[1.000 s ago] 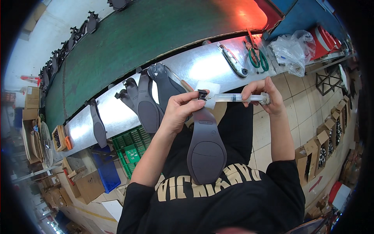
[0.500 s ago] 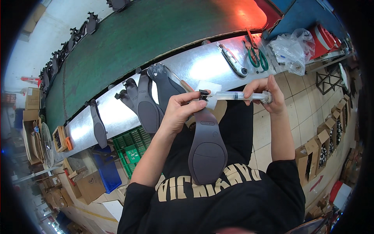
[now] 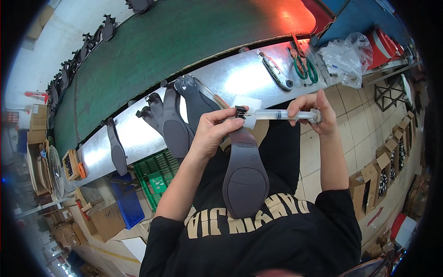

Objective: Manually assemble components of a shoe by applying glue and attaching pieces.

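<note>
My left hand [image 3: 214, 130] pinches the narrow upper end of a dark grey shoe sole [image 3: 247, 184], where a small black part [image 3: 241, 111] sticks up between thumb and finger. The sole's broad rounded end hangs toward my chest. In my right hand [image 3: 318, 113] is a clear plastic syringe [image 3: 270, 114], held nearly level around its barrel and plunger end. The syringe's tip points left at the black part; whether they touch I cannot tell. A white sheet or tissue [image 3: 248, 102] lies just behind the tip.
More dark soles [image 3: 177, 131] lie on the metal ledge [image 3: 230, 83] in front of a green conveyor belt [image 3: 175, 41]. A utility knife [image 3: 277, 74], green-handled scissors [image 3: 302, 64] and a plastic bag [image 3: 344, 57] are to the right. A green crate [image 3: 150, 168] stands below.
Almost nothing differs. The syringe and both hands stay in nearly the same place, with only a very slight shift of the sole.
</note>
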`<state>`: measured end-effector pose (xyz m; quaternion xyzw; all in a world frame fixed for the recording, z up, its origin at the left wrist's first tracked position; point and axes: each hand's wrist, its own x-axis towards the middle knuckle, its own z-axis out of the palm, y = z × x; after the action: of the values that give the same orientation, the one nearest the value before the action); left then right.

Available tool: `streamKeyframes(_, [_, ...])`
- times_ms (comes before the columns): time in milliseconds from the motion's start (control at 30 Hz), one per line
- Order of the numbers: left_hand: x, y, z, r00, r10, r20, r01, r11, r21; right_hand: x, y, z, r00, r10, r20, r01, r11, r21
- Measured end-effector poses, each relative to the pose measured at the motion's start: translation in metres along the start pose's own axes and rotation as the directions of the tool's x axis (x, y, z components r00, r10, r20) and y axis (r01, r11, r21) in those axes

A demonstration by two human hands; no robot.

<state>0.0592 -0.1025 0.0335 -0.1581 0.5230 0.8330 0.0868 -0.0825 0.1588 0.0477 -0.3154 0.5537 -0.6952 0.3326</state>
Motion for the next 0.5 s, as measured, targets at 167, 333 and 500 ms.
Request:
streamKeyframes(167, [0.0016, -0.0037, -0.0032, 1.000, 0.004, -0.027, -0.003, 0.999, 0.036, 0.0018, 0.0051, 0.0000, 0.999, -0.012, -0.036, 0.014, 0.998, 0.055])
streamKeyframes(333, [-0.0012, 0.0000, 0.0029, 1.000, -0.012, -0.020, 0.010, 0.997, -0.081, -0.0012, 0.0051, -0.0080, 0.995, -0.059, -0.083, 0.072, 0.983, 0.169])
streamKeyframes(500, [-0.0042, 0.0056, 0.0052, 1.000, -0.025, -0.018, 0.023, 0.996, -0.087, -0.0014, 0.0026, -0.0054, 0.999, -0.017, -0.045, 0.021, 0.995, 0.093])
